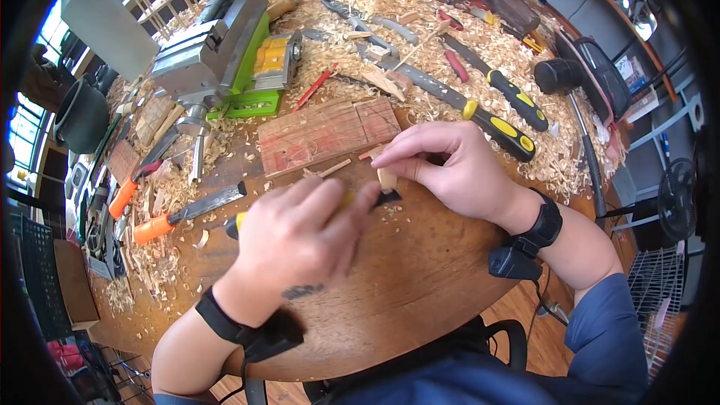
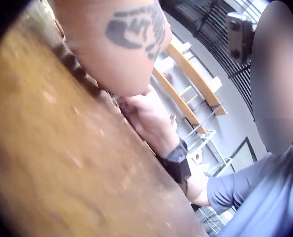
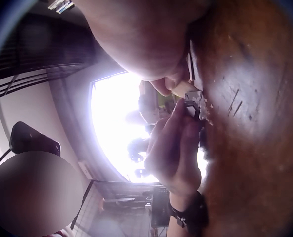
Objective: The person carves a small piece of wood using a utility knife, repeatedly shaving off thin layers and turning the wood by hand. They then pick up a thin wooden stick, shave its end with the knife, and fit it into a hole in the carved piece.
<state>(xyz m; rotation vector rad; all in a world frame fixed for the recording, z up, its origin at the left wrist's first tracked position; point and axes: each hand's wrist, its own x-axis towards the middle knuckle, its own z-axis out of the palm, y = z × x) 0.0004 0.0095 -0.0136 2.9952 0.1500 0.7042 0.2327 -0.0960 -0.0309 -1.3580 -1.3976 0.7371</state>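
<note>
In the head view the left hand (image 1: pixel 294 234) grips a chisel with a yellow and black handle, its dark blade (image 1: pixel 388 197) low over the table. The right hand (image 1: pixel 459 169) pinches a small pale wood piece (image 1: pixel 387 178) upright beside that blade. The right wrist view shows the wood piece (image 3: pixel 185 89) against the metal blade (image 3: pixel 193 97), the left hand (image 3: pixel 173 153) around the tool and the right hand (image 3: pixel 141 39) above. The left wrist view shows the left hand's tattooed side (image 2: pixel 112 44) and the right hand (image 2: pixel 149 118); the tool is hidden there.
Behind the hands lies a reddish board (image 1: pixel 326 139) on the wooden table (image 1: pixel 420 285). A vise (image 1: pixel 214 52) stands at the back left. Orange-handled chisels (image 1: pixel 154 229) lie at left; files (image 1: pixel 502 131), a mallet (image 1: pixel 556 76) and shavings (image 1: pixel 551 157) spread at right.
</note>
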